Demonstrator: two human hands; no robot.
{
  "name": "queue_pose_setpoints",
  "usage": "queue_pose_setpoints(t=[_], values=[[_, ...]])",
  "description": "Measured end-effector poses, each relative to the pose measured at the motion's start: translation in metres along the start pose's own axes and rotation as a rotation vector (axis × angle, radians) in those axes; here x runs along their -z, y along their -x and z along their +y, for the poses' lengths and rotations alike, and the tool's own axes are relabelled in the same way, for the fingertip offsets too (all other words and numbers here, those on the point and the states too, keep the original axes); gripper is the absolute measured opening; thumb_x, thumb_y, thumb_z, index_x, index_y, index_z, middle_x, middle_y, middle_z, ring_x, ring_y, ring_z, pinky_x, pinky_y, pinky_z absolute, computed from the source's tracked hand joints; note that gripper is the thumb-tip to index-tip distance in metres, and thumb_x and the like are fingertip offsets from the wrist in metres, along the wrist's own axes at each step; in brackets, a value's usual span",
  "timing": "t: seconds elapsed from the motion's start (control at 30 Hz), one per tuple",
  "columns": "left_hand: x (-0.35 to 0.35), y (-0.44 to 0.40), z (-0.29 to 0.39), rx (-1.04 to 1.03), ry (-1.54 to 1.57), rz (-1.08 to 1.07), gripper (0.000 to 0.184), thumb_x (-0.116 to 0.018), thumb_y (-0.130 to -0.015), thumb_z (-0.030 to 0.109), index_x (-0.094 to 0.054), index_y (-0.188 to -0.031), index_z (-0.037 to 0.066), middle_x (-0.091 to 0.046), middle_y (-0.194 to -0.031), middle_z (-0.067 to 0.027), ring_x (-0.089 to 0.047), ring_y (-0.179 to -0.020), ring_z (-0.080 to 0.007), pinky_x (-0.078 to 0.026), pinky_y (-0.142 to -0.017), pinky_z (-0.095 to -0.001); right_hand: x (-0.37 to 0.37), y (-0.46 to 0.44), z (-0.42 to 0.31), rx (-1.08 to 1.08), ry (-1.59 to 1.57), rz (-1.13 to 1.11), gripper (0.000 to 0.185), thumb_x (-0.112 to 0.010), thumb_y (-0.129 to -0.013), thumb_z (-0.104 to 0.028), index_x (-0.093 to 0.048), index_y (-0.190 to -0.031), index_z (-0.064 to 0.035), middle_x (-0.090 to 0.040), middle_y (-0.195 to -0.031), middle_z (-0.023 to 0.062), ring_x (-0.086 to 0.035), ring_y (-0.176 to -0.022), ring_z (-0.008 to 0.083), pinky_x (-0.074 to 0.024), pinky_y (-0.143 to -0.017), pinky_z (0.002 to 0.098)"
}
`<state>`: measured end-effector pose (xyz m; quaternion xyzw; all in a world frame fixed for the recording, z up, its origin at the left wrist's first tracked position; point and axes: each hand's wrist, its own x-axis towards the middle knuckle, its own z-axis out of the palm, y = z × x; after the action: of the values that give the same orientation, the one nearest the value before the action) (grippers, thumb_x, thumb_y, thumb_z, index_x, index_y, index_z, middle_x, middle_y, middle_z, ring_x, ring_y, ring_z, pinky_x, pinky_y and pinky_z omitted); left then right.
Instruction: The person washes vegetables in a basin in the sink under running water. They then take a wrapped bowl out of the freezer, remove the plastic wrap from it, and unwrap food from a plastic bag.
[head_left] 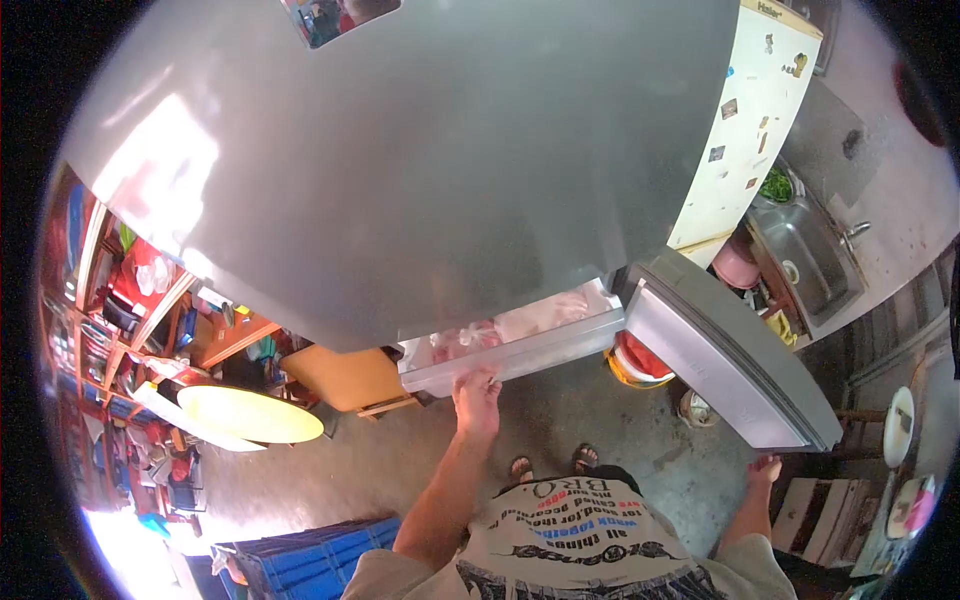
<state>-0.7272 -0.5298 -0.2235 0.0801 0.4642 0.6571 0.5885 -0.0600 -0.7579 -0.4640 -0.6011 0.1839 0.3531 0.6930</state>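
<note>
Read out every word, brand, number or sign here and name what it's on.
"Haier": top of the white panel.
"all things": the person's shirt, upside down.
"work together": same shirt.
"for good, for those": same shirt.
"are called according": same shirt.
"his purpose": same shirt, less sharp.
"BRO.": same shirt, uncertain reading.
Too small or blurred: the panel's small decorations; marks inside the open door.

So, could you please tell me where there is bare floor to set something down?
The floor is bare between the tan panel, blue cover and left arm, and again between the open drawer and the sandals. It is crowded around the packed wooden shelves and beside the open door, where a bucket stands. The drawer itself already holds plastic bags.
</note>
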Motion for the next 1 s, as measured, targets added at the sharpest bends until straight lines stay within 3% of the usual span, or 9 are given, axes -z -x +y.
queue_pose_setpoints(t=[0.23, 0.3, 0.4, 0.43, 0.53, 0.77, 0.83, 0.93, 1.0], values=[[0.01, 0.026, -0.009, -0.006, -0.03, 0.053, 0.012, -0.059, -0.077, 0.002, -0.058, -0.088, 0.007, -0.06, -0.09, -0.0038, -0.054, -0.081, -0.0156, -0.04, -0.072, -0.031, -0.018, 0.069, 0.061, -0.097, 0.227, -0.078, 0.027, -0.048, -0.087, -0.03, -0.044, -0.064, -0.0173, -0.042, -0.055, -0.0013, -0.038, -0.047, 0.0162, -0.0306, -0.042, 0.0312], [0.012, 0.035, -0.01, -0.002, -0.029, 0.075, 0.012, -0.059, -0.078, 0.001, -0.059, -0.088, 0.007, -0.06, -0.09, -0.0043, -0.054, -0.083, -0.0163, -0.04, -0.072, -0.0315, -0.021, 0.082, 0.071, -0.212, 0.321, -0.264, 0.021, -0.052, -0.081, -0.021, -0.047, -0.062, -0.0159, -0.046, -0.056, -0.0001, -0.045, -0.053, 0.0157, -0.039, -0.052, 0.0321], [0.017, 0.047, -0.012, 0.005, -0.033, 0.063, 0.014, -0.058, -0.078, 0.0, -0.059, -0.09, 0.007, -0.06, -0.091, -0.0034, -0.054, -0.087, -0.0158, -0.04, -0.072, -0.0314, -0.048, 0.116, 0.086, -0.217, 0.428, -0.157, 0.017, -0.053, -0.081, -0.017, -0.047, -0.065, -0.014, -0.047, -0.057, -0.0003, -0.045, -0.051, 0.0162, -0.0368, -0.049, 0.0317], [0.018, 0.051, -0.014, 0.009, -0.029, 0.068, 0.014, -0.058, -0.078, 0.0, -0.059, -0.09, 0.007, -0.06, -0.091, -0.0034, -0.054, -0.087, -0.0158, -0.04, -0.072, -0.0314, -0.036, 0.103, 0.087, -0.334, 0.375, -0.511, 0.017, -0.052, -0.086, -0.023, -0.058, -0.077, -0.0105, -0.058, -0.068, 0.002, -0.054, -0.059, 0.0176, -0.0432, -0.057, 0.0335], [0.022, 0.058, -0.016, 0.002, -0.046, 0.046, 0.015, -0.059, -0.08, 0.003, -0.059, -0.094, 0.008, -0.06, -0.095, -0.0028, -0.053, -0.09, -0.0149, -0.04, -0.074, -0.0309, -0.052, 0.126, 0.099, -0.206, 0.56, -0.239, 0.021, -0.052, -0.089, -0.026, -0.062, -0.092, -0.0077, -0.064, -0.082, 0.0039, -0.06, -0.072, 0.0203, -0.0499, -0.066, 0.0367], [0.022, 0.064, -0.013, 0.034, -0.053, -0.024, 0.026, -0.06, -0.08, 0.003, -0.051, -0.104, 0.01, -0.057, -0.1, -0.0023, -0.053, -0.094, -0.013, -0.04, -0.076, -0.0286, -0.079, 0.16, 0.08, -0.349, 0.394, -0.425, 0.029, -0.05, -0.093, -0.029, -0.059, -0.106, -0.0048, -0.066, -0.094, 0.0077, -0.063, -0.083, 0.023, -0.052, -0.075, 0.0408], [0.023, 0.064, -0.015, 0.046, -0.036, -0.021, 0.027, -0.06, -0.08, 0.003, -0.05, -0.104, 0.01, -0.057, -0.1, -0.0023, -0.053, -0.093, -0.013, -0.04, -0.076, -0.0284, -0.103, 0.176, 0.065, -0.332, 0.418, -0.736, 0.029, -0.051, -0.094, -0.03, -0.058, -0.109, -0.0061, -0.065, -0.092, 0.0069, -0.063, -0.079, 0.0207, -0.0526, -0.073, 0.0367], [0.023, 0.064, -0.017, 0.033, 0.021, -0.002, 0.027, -0.057, -0.08, 0.0, -0.049, -0.104, 0.009, -0.057, -0.1, -0.0026, -0.053, -0.091, -0.0126, -0.04, -0.074, -0.0282, -0.176, 0.274, 0.029, -0.215, 0.526, -0.86, 0.03, -0.052, -0.094, -0.03, -0.058, -0.108, -0.0049, -0.063, -0.087, 0.0056, -0.062, -0.073, 0.0184, -0.0528, -0.066, 0.0321], [0.027, 0.062, -0.021, -0.043, -0.011, -0.073, 0.026, -0.054, -0.08, -0.001, -0.049, -0.104, 0.008, -0.056, -0.099, -0.0033, -0.052, -0.092, -0.0123, -0.041, -0.072, -0.0281, -0.227, 0.334, 0.015, -0.093, 0.614, -1.192, 0.031, -0.054, -0.093, -0.03, -0.058, -0.106, -0.0024, -0.062, -0.084, 0.0057, -0.061, -0.07, 0.0169, -0.0513, -0.061, 0.0294]])
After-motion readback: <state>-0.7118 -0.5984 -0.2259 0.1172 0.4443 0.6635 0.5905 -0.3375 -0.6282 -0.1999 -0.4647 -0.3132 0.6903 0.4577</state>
